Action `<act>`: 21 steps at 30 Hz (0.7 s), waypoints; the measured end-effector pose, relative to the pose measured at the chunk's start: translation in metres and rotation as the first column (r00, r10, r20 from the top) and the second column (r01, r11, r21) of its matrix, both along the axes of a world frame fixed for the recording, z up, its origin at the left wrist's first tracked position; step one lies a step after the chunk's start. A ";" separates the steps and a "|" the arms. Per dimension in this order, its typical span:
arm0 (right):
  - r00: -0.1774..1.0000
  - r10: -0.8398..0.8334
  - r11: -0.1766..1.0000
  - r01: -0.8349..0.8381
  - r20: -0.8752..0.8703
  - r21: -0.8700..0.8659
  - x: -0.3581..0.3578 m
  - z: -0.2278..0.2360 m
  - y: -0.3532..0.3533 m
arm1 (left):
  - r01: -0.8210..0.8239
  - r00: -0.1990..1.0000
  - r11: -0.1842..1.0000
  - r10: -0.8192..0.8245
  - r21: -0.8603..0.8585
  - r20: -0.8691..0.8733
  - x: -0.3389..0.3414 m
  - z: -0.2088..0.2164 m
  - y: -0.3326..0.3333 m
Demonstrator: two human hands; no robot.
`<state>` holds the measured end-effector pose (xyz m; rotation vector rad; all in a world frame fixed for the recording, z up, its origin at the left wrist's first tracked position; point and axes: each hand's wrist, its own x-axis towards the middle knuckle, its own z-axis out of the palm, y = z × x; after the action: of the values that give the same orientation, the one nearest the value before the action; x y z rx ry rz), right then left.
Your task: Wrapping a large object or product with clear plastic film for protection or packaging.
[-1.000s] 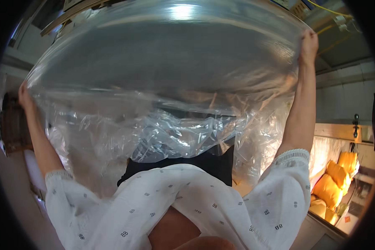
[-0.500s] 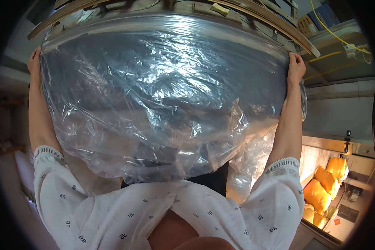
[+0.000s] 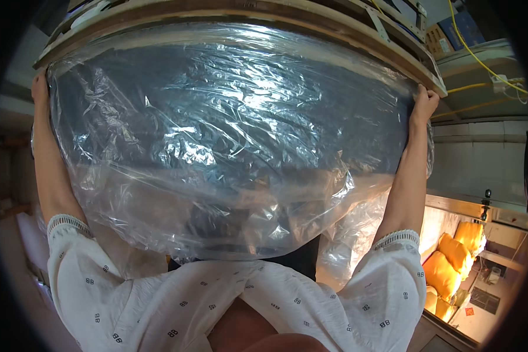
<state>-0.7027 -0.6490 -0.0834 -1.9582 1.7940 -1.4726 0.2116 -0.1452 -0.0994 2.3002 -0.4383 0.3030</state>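
A wide clear plastic sheet (image 3: pixel 229 135), crinkled and shiny, is stretched between my two raised arms and hangs down to my chest. My left hand (image 3: pixel 40 88) grips its far left corner, with the fingers partly hidden at the edge. At the far right corner, my right hand (image 3: pixel 425 102) is closed on the sheet, fingers bent and pressed together. Both hands are close beneath the ends of a long wooden bar (image 3: pixel 246 10), and the sheet's far edge lies along that bar. Something dark shows through the plastic.
The bar belongs to a wooden frame (image 3: pixel 387 26) with slats behind it. A yellow cable (image 3: pixel 469 48) runs to a white plug box (image 3: pixel 498 84) at the upper right. Boxes (image 3: pixel 460 29) stand behind it. Orange-lit sacks (image 3: pixel 446 273) are piled at the lower right.
Both hands have spread slightly outward, drawing the sheet tauter. The wooden bar now sits nearer, against the sheet's far edge, and the gap that showed things beyond it has narrowed.
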 end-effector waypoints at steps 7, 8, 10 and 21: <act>0.962 0.135 0.990 -0.120 0.239 -0.075 -0.003 0.001 -0.007 | 0.032 0.988 0.983 -0.058 -0.181 -0.144 0.018 0.006 0.017; 0.954 0.170 0.984 -0.153 0.248 -0.087 -0.009 0.003 -0.010 | 0.042 0.989 0.984 -0.065 -0.172 -0.133 0.017 0.006 0.013; 0.987 0.080 0.996 -0.073 0.137 -0.060 -0.018 0.012 -0.015 | 0.128 0.980 0.982 -0.147 -0.136 -0.135 0.001 -0.004 -0.003; 0.471 0.124 0.766 -0.605 0.874 0.217 0.066 0.022 0.163 | 0.170 0.977 0.965 -0.191 -0.198 -0.097 0.114 0.129 0.289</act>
<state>-0.6365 -0.4861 -0.0615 -0.9766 1.0235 -1.2327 0.3257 0.1441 0.0299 2.0633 -0.5335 0.1149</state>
